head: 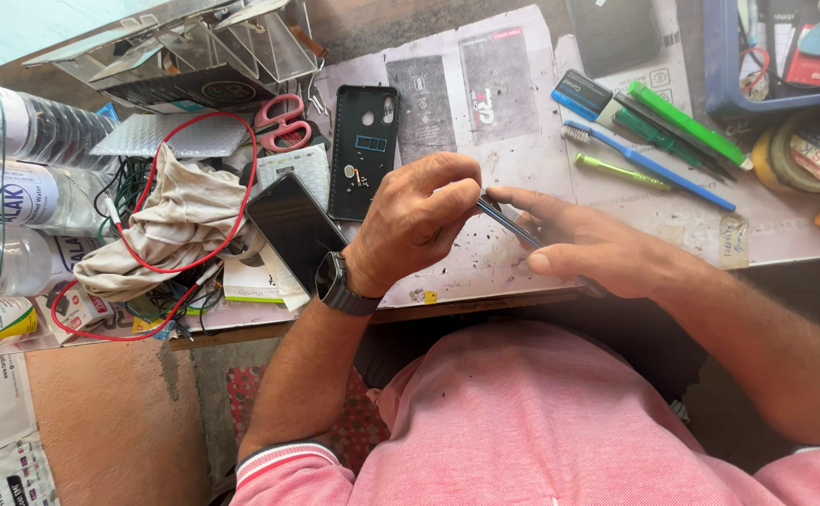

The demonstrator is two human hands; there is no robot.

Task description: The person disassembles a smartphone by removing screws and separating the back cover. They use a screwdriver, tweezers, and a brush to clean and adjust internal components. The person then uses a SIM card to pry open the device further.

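Observation:
My left hand is curled in a fist over one end of a thin dark phone held edge-on above the workbench; a dark watch sits on that wrist. My right hand supports the phone from the other side, its index finger stretched along the edge. Whether the left fingers also pinch a small tool is hidden. A black phone back cover lies face up just beyond my left hand. A second dark phone lies screen up to its left.
Pink-handled scissors, a beige cloth with a red wire, and plastic bottles crowd the left. A blue toothbrush, green tools, a blue tray and tape rolls sit right. A clear organiser stands behind.

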